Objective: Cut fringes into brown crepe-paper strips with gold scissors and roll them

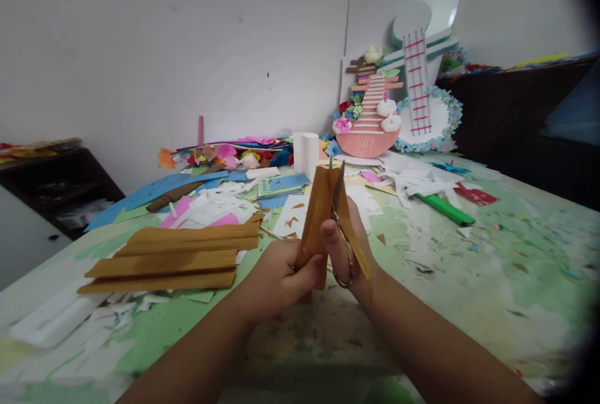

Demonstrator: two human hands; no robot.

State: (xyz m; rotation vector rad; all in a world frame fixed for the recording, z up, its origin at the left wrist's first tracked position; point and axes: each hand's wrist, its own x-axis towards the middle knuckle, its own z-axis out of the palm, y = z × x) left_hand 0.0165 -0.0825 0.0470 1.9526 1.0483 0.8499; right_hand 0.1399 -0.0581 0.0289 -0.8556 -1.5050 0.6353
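Observation:
My left hand (284, 272) is closed on a folded strip of brown crepe paper (315, 222), held upright over the table. In my right hand (359, 247) is a pair of scissors (338, 188), thumb in one handle loop, blades pointing up and away. The blades are parted slightly and stand at the strip's right side, where a narrow brown piece hangs down along my right palm. To the left lie several folded brown crepe paper strips (182, 266). Small brown paper scraps (291, 222) are scattered on a white sheet beyond my hands.
White paper scraps (222, 201), blue sheets (162, 194) and a green roll (445, 209) lie across the paint-stained table (469, 304). A white paper roll (305, 152) stands at the back. Paper instrument models (370, 141) with flowers lean by the wall.

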